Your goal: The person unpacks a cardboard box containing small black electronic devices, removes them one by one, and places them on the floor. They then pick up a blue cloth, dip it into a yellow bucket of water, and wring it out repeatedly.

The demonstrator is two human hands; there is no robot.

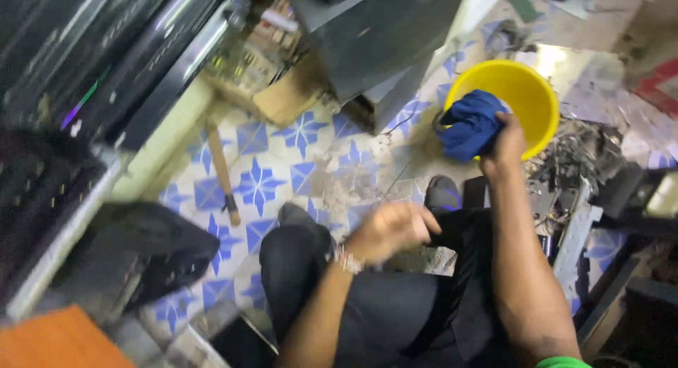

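Observation:
My right hand point(506, 146) grips a blue cloth point(472, 124) held over the near rim of a yellow plastic bowl point(526, 92) that stands on the floor. My left hand point(390, 230) is blurred, hovering above my lap with its fingers loosely curled and nothing visible in it; a beaded bracelet sits on its wrist. I am seated, with my dark trousers point(367, 304) and a dark shoe point(442, 193) below the hands.
The floor point(261, 184) has white tiles with blue star patterns. A wooden-handled tool point(222, 171) lies on it. Stacked black electronic units point(106, 64) stand at the left, a dark cabinet point(374, 36) at the top, metal scrap and parts point(572, 170) at the right, an orange surface point(49, 343) at the bottom left.

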